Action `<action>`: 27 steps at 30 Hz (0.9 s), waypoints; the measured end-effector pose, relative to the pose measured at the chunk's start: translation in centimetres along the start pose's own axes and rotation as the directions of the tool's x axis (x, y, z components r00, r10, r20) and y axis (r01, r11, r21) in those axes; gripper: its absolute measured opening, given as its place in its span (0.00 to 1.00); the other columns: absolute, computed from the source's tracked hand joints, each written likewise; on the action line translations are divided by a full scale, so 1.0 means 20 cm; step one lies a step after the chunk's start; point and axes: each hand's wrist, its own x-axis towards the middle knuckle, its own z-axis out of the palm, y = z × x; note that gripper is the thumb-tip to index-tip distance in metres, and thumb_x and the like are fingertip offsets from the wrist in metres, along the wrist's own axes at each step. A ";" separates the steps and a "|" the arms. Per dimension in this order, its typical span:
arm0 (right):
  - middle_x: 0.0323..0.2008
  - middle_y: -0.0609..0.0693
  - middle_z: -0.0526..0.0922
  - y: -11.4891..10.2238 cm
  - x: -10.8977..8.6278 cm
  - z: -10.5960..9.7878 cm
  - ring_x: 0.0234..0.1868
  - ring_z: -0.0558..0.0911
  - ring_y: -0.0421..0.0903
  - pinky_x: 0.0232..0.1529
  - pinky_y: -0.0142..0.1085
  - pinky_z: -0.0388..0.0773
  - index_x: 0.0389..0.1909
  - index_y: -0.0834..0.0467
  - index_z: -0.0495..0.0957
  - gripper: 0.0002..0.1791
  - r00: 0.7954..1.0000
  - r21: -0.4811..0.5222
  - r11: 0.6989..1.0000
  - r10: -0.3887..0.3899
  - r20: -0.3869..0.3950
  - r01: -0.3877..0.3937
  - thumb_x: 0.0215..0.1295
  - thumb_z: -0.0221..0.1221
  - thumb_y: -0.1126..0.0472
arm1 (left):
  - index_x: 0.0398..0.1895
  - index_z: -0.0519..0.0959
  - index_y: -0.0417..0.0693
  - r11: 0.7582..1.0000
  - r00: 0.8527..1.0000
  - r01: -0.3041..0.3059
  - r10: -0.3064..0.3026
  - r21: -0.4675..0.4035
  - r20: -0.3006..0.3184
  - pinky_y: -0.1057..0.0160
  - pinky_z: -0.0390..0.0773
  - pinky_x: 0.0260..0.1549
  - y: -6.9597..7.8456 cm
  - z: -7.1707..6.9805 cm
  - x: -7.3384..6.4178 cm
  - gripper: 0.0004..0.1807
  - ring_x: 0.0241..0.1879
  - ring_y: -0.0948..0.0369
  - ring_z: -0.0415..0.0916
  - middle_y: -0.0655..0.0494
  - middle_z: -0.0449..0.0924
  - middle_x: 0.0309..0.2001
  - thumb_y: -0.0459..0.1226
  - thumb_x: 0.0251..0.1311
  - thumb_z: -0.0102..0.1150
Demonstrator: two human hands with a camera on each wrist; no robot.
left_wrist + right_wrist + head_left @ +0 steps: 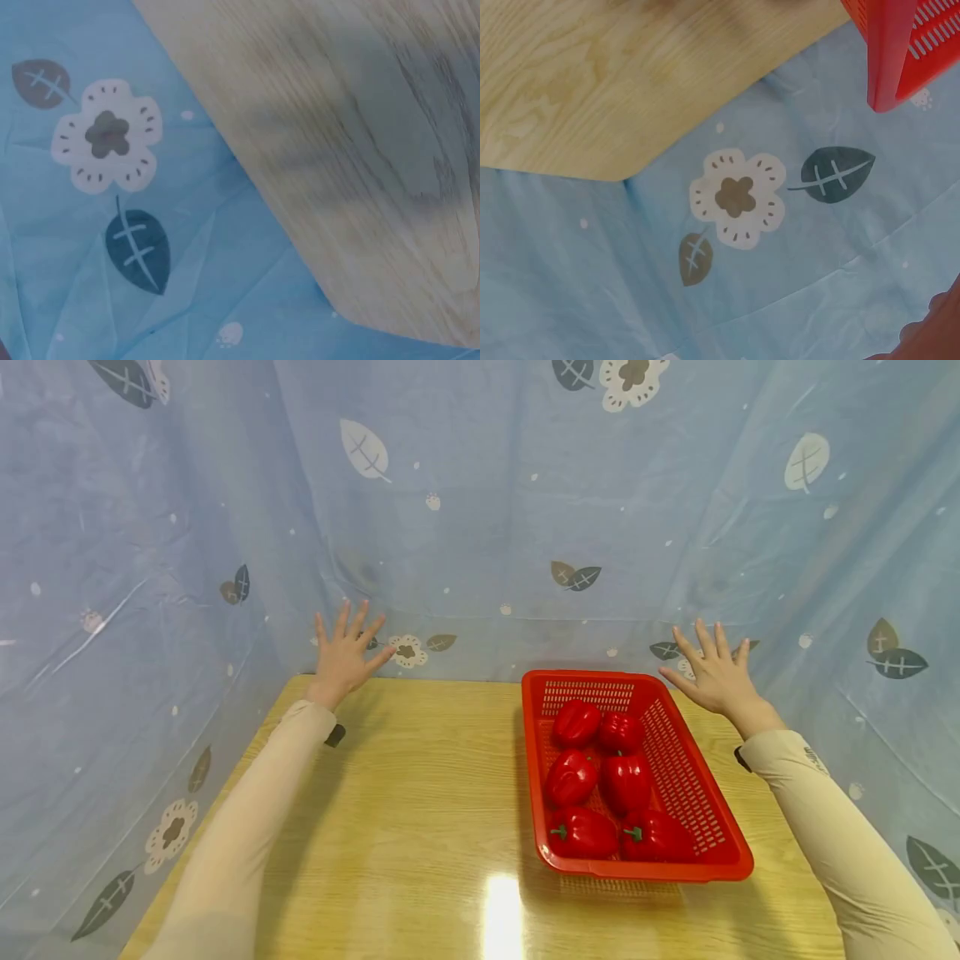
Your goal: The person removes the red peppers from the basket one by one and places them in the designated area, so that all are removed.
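In the head view my left hand [345, 653] is held up over the far left corner of the table, fingers straight and spread, holding nothing. My right hand [720, 677] is raised likewise on the far right, its spread fingers just beyond the right side of a red plastic basket [705, 789]. Several glossy red bell peppers lie in the basket, among them a front left one [585, 833] and a front right one [658, 837] with green stems. The right wrist view catches part of my hand [934, 334] at its lower right corner and the basket's corner [889, 60] above.
The basket stands on the right half of a pale wooden table [420, 777]. A blue curtain [480, 510] with leaf and flower prints surrounds the table's back and sides. Dark bands sit at both wrists, one at the left [335, 735].
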 end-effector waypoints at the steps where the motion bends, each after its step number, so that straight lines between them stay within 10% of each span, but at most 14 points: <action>1: 0.72 0.59 0.25 0.00 0.00 0.00 0.69 0.21 0.60 0.55 0.68 0.16 0.73 0.46 0.34 0.42 1.000 0.000 1.000 -0.001 0.003 0.001 0.66 0.38 0.33 | 0.72 0.50 0.63 1.000 1.000 0.002 -0.002 0.006 0.001 0.36 0.21 0.61 0.00 0.00 0.00 0.39 0.72 0.49 0.28 0.54 0.35 0.74 0.66 0.60 0.36; 27: 0.70 0.68 0.36 0.04 -0.11 0.11 0.69 0.32 0.68 0.57 0.68 0.18 0.73 0.48 0.34 0.38 0.998 0.120 0.993 -0.018 0.056 0.011 0.70 0.39 0.41 | 0.71 0.53 0.60 0.986 0.998 0.011 -0.001 -0.164 0.065 0.32 0.34 0.62 0.15 0.22 -0.06 0.37 0.72 0.47 0.38 0.48 0.43 0.73 0.62 0.62 0.42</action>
